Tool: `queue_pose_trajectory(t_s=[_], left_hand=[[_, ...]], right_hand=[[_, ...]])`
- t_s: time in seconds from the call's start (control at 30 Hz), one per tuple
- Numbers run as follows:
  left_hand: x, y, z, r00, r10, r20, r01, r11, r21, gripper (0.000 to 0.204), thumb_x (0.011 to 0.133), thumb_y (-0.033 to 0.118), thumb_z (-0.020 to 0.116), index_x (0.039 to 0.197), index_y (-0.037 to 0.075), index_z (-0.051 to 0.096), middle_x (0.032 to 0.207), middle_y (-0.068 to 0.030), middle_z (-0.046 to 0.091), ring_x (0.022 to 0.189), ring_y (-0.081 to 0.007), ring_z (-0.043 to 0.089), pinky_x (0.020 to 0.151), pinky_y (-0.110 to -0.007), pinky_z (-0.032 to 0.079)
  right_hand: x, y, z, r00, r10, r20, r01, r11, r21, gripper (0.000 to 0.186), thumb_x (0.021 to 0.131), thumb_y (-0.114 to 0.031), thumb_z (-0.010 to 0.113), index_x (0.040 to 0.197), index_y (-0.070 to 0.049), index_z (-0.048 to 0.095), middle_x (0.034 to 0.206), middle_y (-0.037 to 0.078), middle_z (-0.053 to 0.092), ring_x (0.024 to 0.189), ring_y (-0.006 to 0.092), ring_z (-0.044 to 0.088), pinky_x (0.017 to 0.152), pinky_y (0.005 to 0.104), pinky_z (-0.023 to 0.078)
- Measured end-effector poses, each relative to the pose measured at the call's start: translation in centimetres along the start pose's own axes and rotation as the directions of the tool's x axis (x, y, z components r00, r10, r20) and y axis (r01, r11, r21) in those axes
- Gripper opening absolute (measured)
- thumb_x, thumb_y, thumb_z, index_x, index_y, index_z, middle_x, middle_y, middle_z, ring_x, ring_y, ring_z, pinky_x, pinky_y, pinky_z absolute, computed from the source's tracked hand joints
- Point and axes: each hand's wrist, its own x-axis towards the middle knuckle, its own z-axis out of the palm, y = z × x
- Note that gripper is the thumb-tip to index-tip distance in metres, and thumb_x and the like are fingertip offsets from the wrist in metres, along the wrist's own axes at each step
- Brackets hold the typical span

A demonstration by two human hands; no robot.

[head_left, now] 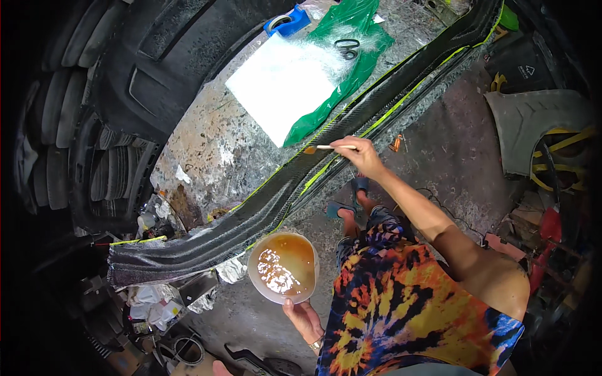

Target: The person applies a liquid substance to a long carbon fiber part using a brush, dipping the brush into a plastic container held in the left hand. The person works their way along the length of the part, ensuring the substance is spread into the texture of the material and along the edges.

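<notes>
My right hand (359,153) grips a thin pale-handled brush (329,146), its amber-wet head on or just over a long black woven strip (232,225) with yellow-green edging, which runs diagonally from lower left to upper right along the workbench. My left hand (304,319) holds up a translucent plastic bowl (282,263) of glossy amber liquid from below, near the strip's lower edge. Above the strip, a white sheet (269,88) lies on green plastic (320,125), with loose white fibres and black-handled scissors (347,49) on top.
The speckled bench (194,150) holds a blue object with a tape roll (279,25). Stacked tyres (56,138) and large black panels (163,50) crowd the left. A grey panel with yellow tape (520,125) stands at right. Rubbish (150,304) lies at lower left.
</notes>
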Motion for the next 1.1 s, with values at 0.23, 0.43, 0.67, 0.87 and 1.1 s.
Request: queue_pose_trajectory(t_s=[0.23,0.43,0.67,0.87,1.1], left_hand=[[0.1,0.5,0.1,1.0,-0.01,0.001,0.01,1.0,-0.013,0.071,0.084,0.037,0.066,0.139,0.003,0.036,0.137,-0.0122,0.046,0.12,-0.0238,0.05,0.094,-0.041,0.046],[0.7,0.3,0.0,1.0,-0.021,0.001,0.021,1.0,-0.018,0.068,0.081,0.033,0.069,0.134,0.0,0.042,0.135,-0.0129,0.048,0.121,-0.025,0.049,0.1,-0.042,0.042],[1.6,-0.4,0.1,0.997,-0.029,0.07,0.027,0.999,0.026,0.078,0.082,0.039,0.068,0.141,0.001,0.034,0.138,-0.0138,0.046,0.122,-0.026,0.049,0.098,-0.042,0.045],[3.0,-1.0,-0.2,0.992,-0.031,0.123,0.025,0.998,0.052,0.075,0.083,0.037,0.066,0.14,0.001,0.034,0.138,-0.0138,0.046,0.122,-0.026,0.05,0.098,-0.042,0.044],[0.8,-2.0,3.6,0.996,0.016,0.09,-0.016,1.0,0.001,0.068,0.086,0.034,0.064,0.138,0.001,0.038,0.137,-0.0125,0.047,0.121,-0.0243,0.05,0.098,-0.041,0.043]], right_hand=[[-1.6,0.0,-2.8,0.982,-0.001,-0.189,0.007,0.999,0.032,0.017,0.088,-0.007,0.065,0.102,0.0,0.07,0.093,0.008,0.069,0.081,0.0139,0.063,0.07,0.027,0.048],[-2.7,-0.5,1.7,0.962,-0.12,0.244,0.147,0.984,-0.096,0.017,0.089,-0.014,0.064,0.101,-0.003,0.069,0.088,0.01,0.066,0.079,0.0246,0.065,0.071,0.0335,0.051],[-0.9,2.1,0.6,0.955,-0.148,0.256,0.233,0.91,-0.344,0.016,0.088,-0.018,0.063,0.099,-0.007,0.068,0.09,0.01,0.065,0.084,0.0308,0.065,0.072,0.0398,0.052],[-0.1,2.6,-4.4,0.964,-0.145,0.224,0.239,0.839,-0.489,0.016,0.087,-0.018,0.064,0.099,-0.009,0.068,0.094,0.009,0.066,0.085,0.0315,0.065,0.071,0.0402,0.052],[1.0,0.2,-9.4,0.968,-0.143,0.206,0.24,0.768,-0.594,0.016,0.086,-0.016,0.065,0.1,-0.008,0.069,0.093,0.009,0.067,0.082,0.0313,0.065,0.07,0.0405,0.052]])
